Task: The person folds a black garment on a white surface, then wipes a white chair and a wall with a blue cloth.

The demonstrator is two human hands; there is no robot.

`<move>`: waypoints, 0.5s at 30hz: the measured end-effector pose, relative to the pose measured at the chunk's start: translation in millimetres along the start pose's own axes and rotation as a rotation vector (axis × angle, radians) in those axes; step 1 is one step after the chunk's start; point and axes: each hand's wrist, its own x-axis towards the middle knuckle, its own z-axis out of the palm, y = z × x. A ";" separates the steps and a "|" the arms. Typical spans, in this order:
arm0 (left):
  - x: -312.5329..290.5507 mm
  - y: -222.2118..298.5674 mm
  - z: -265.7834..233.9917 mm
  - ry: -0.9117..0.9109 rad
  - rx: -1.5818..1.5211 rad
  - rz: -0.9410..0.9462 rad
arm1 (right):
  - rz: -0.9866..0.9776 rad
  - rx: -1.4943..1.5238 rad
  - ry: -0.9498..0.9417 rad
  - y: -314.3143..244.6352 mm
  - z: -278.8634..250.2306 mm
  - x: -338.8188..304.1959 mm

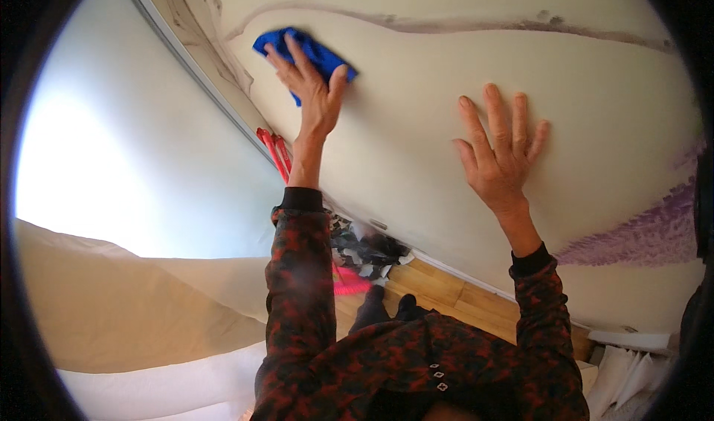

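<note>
My left hand (315, 97) presses a blue cloth (326, 56) against the pale cream wall (401, 116), its fingers stretched over the fabric and the thumb out to the right. The cloth is folded and rumpled, just under a painted grey-brown wavy line (446, 25). To the right and a little lower, my right hand (500, 149) rests on the bare wall with its fingers spread and nothing in it. Both forearms reach up in dark red-and-black patterned sleeves.
Red-handled things (275, 153) stand beside my left wrist, near a metal-edged pale panel (171, 146). Below lie dark and white bundled items (364, 246) and a bright pink thing (349, 281) on a wooden floor (424, 283). Beige fabric (134, 309) spreads at the left; purple paint (647, 231) marks the wall's right.
</note>
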 end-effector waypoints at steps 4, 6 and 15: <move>-3.2 24.6 4.0 -0.016 0.021 0.133 | 0.041 0.036 -0.003 -12.4 4.0 0.5; -18.4 16.0 6.3 -0.057 0.013 0.137 | 0.068 0.065 -0.016 -17.9 6.7 5.2; -41.3 -114.8 -22.6 -0.042 0.000 -0.065 | 0.056 0.067 -0.012 -43.0 24.0 26.4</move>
